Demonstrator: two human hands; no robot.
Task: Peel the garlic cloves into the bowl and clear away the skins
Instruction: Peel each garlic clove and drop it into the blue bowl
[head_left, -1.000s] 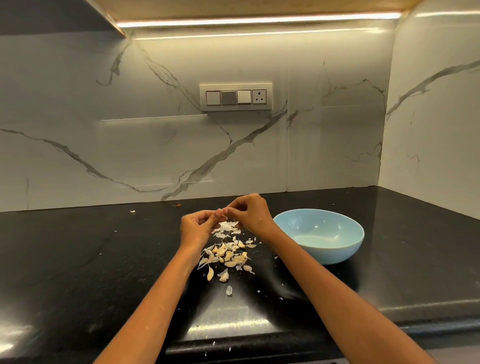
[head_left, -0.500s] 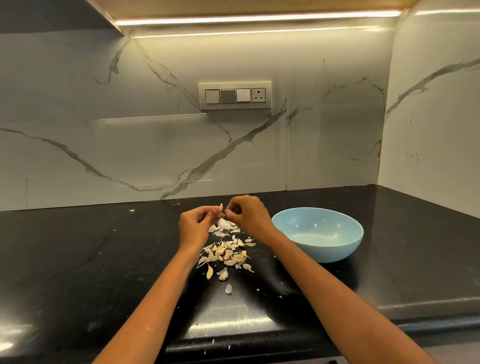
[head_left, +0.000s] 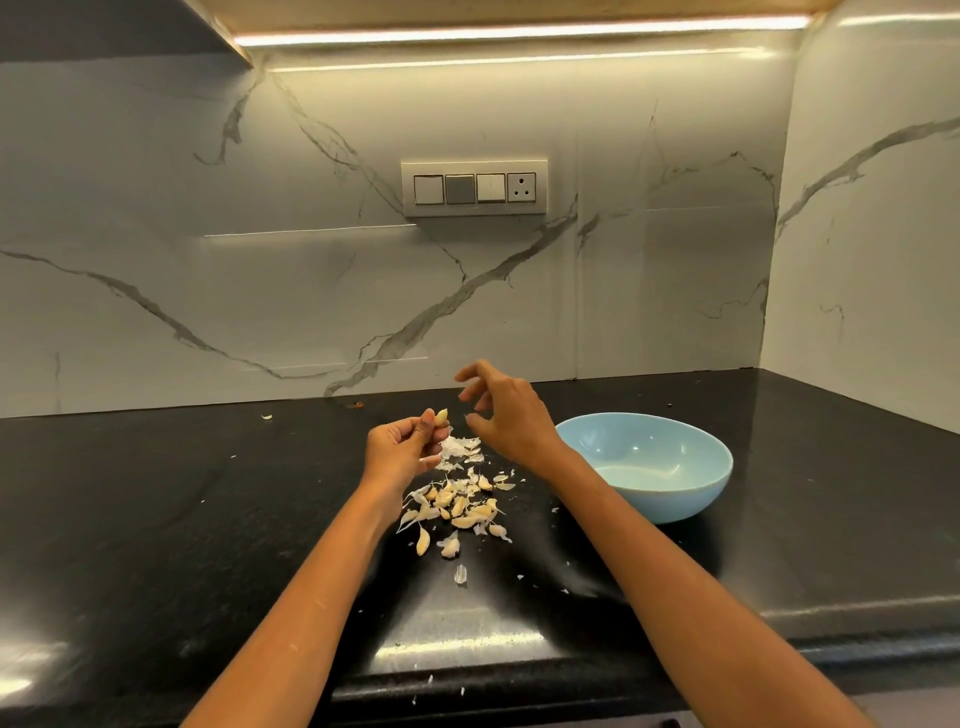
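My left hand (head_left: 402, 447) pinches a pale garlic clove (head_left: 441, 415) between thumb and fingertips, above the counter. Just to its right, my right hand (head_left: 501, 410) hovers apart from the clove with its fingers spread and loosely bent; a thin bit of skin seems to cling near its fingertips, too blurred to be sure. A heap of garlic cloves (head_left: 460, 506) mixed with papery skins lies below both hands, and a patch of white skins (head_left: 461, 446) sits by the left hand. The light blue bowl (head_left: 691, 499) stands right of the heap and looks empty.
The black stone counter (head_left: 156, 519) runs to marble walls at the back and right. Loose skin flakes (head_left: 460, 574) are scattered toward the front edge. A stray flake (head_left: 266, 417) lies near the back wall. A switch panel (head_left: 474, 188) is on the wall.
My right hand let go of the clove, lifted up and right, and spread its fingers. My left hand keeps the clove, more of it now showing.
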